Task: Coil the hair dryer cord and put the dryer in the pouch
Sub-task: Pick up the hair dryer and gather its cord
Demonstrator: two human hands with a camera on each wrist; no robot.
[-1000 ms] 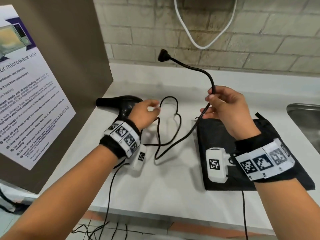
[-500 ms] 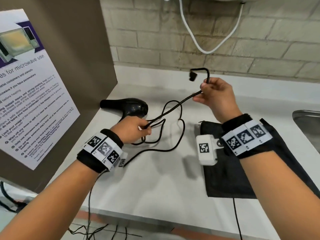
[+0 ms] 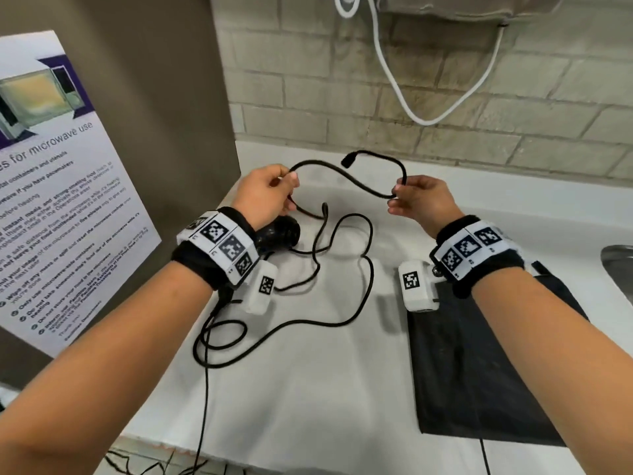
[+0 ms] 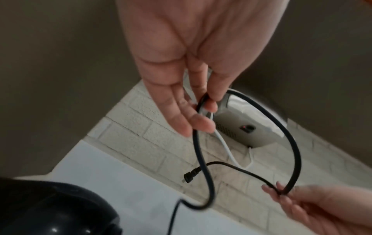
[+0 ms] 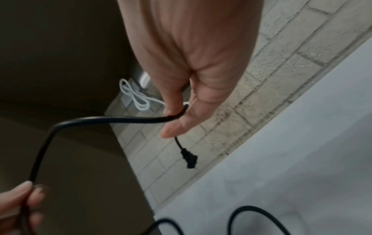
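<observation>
The black hair dryer lies on the white counter, mostly hidden behind my left wrist; its body fills the corner of the left wrist view. Its black cord sprawls in loose loops across the counter. My left hand pinches the cord above the dryer, seen close up. My right hand pinches the cord near its end, with the plug dangling free. A span of cord arcs between both hands. The flat black pouch lies under my right forearm.
A brown panel with a microwave-use poster stands on the left. A brick wall with a white cable and a mounted appliance is behind. A steel sink rim sits at the right. The counter's front edge is close.
My left hand rose from the counter with the cord and now holds it level with the right hand. The right hand shifted right, and the cord end now arcs between the two hands.
</observation>
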